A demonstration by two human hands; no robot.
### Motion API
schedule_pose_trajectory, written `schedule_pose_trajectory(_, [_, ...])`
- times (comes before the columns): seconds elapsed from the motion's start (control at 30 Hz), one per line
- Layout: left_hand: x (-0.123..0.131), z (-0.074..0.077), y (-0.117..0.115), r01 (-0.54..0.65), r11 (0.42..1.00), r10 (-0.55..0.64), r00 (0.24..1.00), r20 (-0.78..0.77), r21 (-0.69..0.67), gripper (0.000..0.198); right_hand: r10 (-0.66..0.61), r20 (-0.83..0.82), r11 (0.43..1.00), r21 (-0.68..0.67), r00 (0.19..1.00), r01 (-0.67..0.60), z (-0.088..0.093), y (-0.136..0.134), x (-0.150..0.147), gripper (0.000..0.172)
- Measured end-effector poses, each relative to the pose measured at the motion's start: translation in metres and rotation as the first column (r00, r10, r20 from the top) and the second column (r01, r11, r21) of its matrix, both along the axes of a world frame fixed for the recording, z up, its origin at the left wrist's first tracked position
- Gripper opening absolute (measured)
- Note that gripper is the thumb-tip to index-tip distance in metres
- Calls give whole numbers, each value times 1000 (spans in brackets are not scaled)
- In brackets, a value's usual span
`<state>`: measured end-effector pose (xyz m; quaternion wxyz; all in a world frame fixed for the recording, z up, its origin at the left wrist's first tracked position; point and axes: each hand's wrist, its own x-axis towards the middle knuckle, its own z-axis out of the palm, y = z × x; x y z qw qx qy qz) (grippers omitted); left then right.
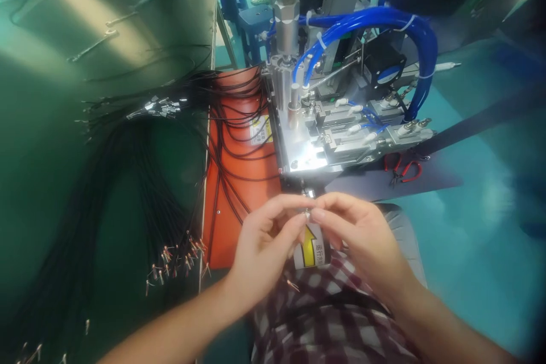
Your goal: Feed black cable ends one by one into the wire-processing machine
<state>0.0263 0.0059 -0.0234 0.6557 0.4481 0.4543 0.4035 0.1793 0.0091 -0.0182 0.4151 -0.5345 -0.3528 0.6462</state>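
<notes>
My left hand (262, 247) and my right hand (362, 239) meet fingertip to fingertip just below the front edge of a metal machine (315, 142). Both pinch a small metal part (307, 214) on the end of a thin black cable, too small to name exactly. Black cables (239, 142) run from the hands across an orange pad (239, 182) to the left. A motor with a yellow arrow label (311, 247) shows between my wrists.
A big bundle of black cables with bare metal ends (140, 182) lies on the green table at left. Blue air hoses (384, 23) arch over the machine. Red-handled pliers (403, 170) lie at its right. A checked shirt (324, 318) fills the bottom.
</notes>
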Motion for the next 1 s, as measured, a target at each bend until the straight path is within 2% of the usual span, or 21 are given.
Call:
schedule_pose_trajectory(0.17, [0,4,4,41,998,-41,999,-6,-42,9,17,-9,1000,21,1000,-17,3,-1,3,15])
schedule_pose_trajectory(0.27, [2,11,8,35,999,-37,997,-62,-32,6,32,-5,998,49,999,-32,0,-3,5,14])
schedule_pose_trajectory(0.43, [11,24,12,29,999,-22,970,-241,25,10,42,148,981,184,988,-70,-4,-9,14,13])
schedule_pose_trajectory(0.53, [20,27,14,46,997,-28,960,-277,59,10,-27,258,949,309,966,-56,-5,-12,19,13])
schedule_pose_trajectory(0.6, [25,25,16,53,998,-43,965,-260,31,12,-59,293,938,343,954,-48,-6,-12,21,15])
schedule_pose_trajectory(0.8, [30,12,19,13,985,-29,996,-89,-174,19,-15,263,968,246,965,-52,-9,-5,22,18])
schedule_pose_trajectory(1.0, [30,7,14,-92,992,78,986,-151,-91,14,56,180,986,144,982,-82,-10,-5,23,17])
